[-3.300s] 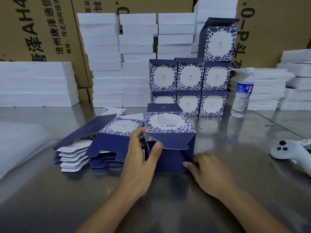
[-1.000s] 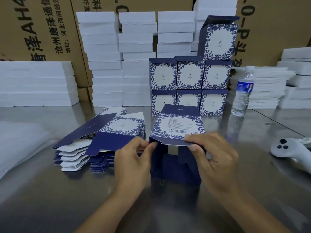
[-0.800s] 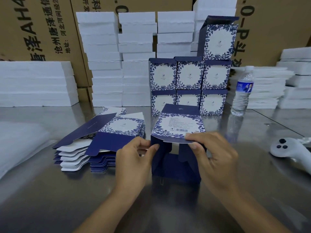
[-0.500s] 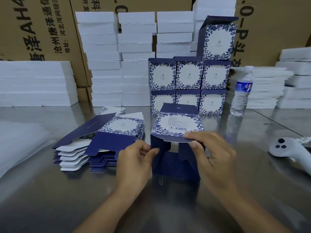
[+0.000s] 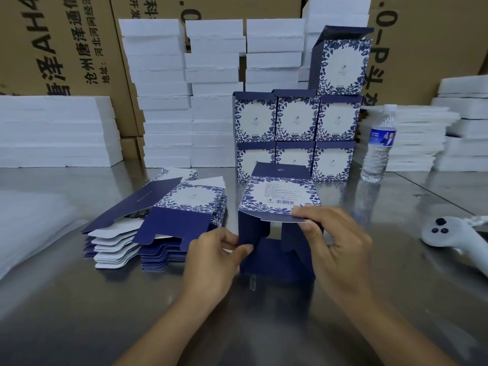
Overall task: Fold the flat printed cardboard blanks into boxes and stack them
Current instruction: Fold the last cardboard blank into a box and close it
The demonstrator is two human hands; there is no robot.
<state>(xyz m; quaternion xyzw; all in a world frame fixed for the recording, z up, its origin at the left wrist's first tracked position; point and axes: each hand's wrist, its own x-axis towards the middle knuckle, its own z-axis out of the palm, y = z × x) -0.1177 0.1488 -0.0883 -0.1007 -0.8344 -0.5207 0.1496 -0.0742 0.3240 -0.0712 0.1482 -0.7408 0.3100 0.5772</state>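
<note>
A half-folded blue-and-white floral box (image 5: 278,196) lies on its side on the steel table, its open end facing me with dark blue flaps showing. My left hand (image 5: 214,260) pinches the left side flap at its lower edge. My right hand (image 5: 335,249) pinches the near edge of the top printed flap by the barcode. To the left lies a pile of flat printed blanks (image 5: 169,220). Behind stands a stack of finished boxes (image 5: 297,128), three wide and two high, with one more box (image 5: 342,63) on top at the right.
White foam slabs (image 5: 163,88) are piled along the back and at both sides, in front of brown cartons. A water bottle (image 5: 379,146) stands right of the stack. A white controller (image 5: 451,239) lies at the right edge. Clear plastic wrap (image 5: 29,220) lies at the left.
The box was tipped with its open end toward me. My right hand rose from the table to the top flap, and my left hand slid down to the left side flap.
</note>
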